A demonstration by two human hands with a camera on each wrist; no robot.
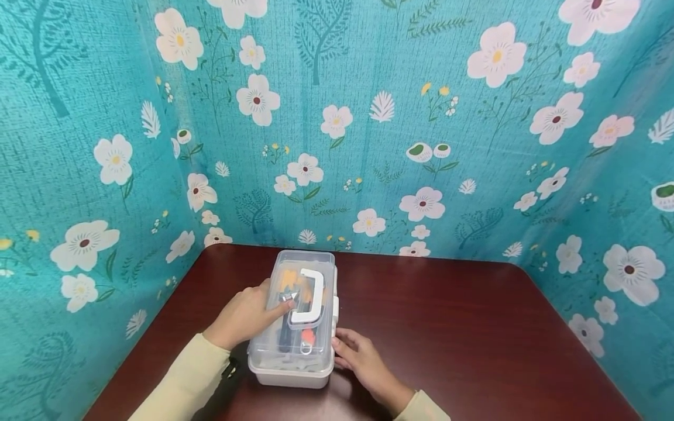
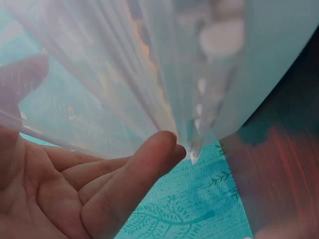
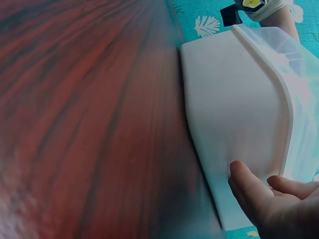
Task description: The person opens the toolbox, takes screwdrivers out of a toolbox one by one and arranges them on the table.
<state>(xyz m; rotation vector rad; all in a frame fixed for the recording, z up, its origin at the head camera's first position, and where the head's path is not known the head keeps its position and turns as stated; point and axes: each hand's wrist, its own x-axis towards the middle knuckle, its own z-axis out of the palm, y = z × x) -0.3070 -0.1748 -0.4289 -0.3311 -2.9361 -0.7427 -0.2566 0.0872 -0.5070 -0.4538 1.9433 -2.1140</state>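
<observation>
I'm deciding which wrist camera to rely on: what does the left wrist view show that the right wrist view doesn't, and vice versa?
Only the left wrist view shows the palm side of the left hand and a blurred orange streak through the plastic box.
Only the right wrist view shows a black strap by a pale sleeve.
Both share the box, the dark red tabletop and the patterned teal cloth.

Teal flowered cloth [image 1: 379, 158] hangs behind and beside a dark red-brown table [image 1: 447, 327], seemingly wood-grained.
</observation>
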